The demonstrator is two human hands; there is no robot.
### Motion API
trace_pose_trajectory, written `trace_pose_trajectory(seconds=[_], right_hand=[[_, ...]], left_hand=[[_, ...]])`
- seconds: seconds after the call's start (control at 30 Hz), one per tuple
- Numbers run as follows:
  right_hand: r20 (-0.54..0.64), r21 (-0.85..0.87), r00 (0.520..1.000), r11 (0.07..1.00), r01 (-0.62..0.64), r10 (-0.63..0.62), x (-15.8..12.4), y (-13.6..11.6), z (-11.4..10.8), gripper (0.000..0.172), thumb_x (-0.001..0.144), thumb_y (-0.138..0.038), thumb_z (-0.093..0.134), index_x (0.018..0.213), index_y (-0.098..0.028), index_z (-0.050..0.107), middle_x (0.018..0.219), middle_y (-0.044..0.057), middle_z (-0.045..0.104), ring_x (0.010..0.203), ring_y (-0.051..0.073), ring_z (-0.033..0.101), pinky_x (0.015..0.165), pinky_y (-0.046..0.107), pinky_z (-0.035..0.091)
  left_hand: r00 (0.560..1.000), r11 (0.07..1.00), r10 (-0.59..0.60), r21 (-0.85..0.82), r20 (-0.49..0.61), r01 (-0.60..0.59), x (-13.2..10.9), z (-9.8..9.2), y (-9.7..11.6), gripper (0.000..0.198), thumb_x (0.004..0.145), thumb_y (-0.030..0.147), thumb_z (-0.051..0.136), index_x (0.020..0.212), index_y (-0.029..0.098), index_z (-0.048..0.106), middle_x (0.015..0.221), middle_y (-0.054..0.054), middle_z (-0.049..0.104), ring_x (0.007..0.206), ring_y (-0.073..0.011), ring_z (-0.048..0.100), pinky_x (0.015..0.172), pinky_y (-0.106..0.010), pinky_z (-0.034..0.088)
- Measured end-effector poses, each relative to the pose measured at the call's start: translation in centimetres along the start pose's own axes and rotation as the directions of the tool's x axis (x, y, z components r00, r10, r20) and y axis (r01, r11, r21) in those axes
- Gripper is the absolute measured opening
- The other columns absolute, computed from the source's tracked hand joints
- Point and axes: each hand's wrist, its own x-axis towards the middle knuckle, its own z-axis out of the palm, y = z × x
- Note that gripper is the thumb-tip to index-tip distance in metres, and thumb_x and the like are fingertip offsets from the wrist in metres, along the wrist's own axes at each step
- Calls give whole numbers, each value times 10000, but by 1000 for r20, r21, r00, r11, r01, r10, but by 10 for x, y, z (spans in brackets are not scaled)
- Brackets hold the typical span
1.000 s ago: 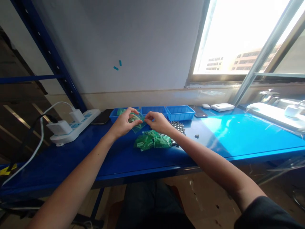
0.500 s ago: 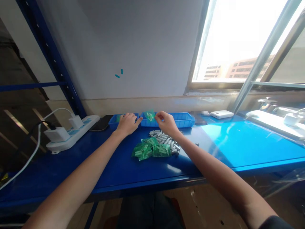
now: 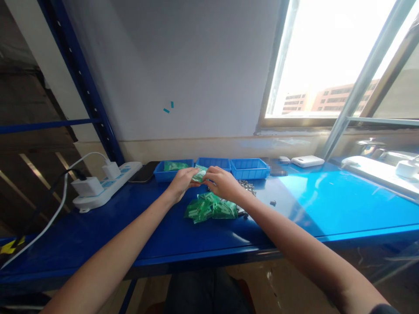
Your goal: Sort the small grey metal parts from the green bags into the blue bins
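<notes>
Between both hands is a small green plastic bag (image 3: pixel 199 174), partly hidden by the fingers. My left hand (image 3: pixel 182 182) closes on its left side, and my right hand (image 3: pixel 221 183) pinches its right side. Just below them on the table lie several filled green bags (image 3: pixel 209 207) with pale, rod-like pieces inside. A pile of small metal pieces (image 3: pixel 248 187) shows beyond my right hand, partly covered by it. Behind my left hand, a blue bin (image 3: pixel 159 175) contains green bags (image 3: pixel 176 165).
Two more blue bins, a middle bin (image 3: pixel 214 162) and a right bin (image 3: pixel 248 169), line the back. At left are a white power strip (image 3: pixel 108 192) with plugs and a dark phone (image 3: pixel 144 172). A white device (image 3: pixel 307 161) sits back right. One metal piece (image 3: pixel 273 203) lies apart.
My left hand has come off the left bin and moved right to the bag. My right hand has brought the bag slightly left and down. The view has shifted a little.
</notes>
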Motion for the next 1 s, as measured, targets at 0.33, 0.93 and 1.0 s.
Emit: trace_pose_trajectory(seconds=[0.33,0.93,1.0], right_hand=[[41,635,840,635,-440,540,17,11,3,416,937,-428,399,756,-134,632,674,24,619,642,139,566,587,223,433],[-313,168,931,976,-139,186,13,-1,0,303,859,-172,511,1141,-148,622,1048,106,533,967,203,559,918,309,445],[-276,160,935,970,-185,224,13,2,0,258,865,-197,527,1097,-165,636,1007,91,542,918,199,565,890,314,452]], left_hand=[[736,464,598,611,318,-641,-14,3,8,405,871,381,522,1218,201,624,1321,-79,590,1240,-252,517,1101,-416,351],[688,715,573,682,-446,-153,35,-68,9,408,807,370,571,1179,202,563,1037,-91,687,935,-242,647,849,-359,491],[739,627,544,778,-398,-42,42,-85,1,368,824,328,525,1163,201,589,1033,-107,692,942,-266,645,857,-387,482]])
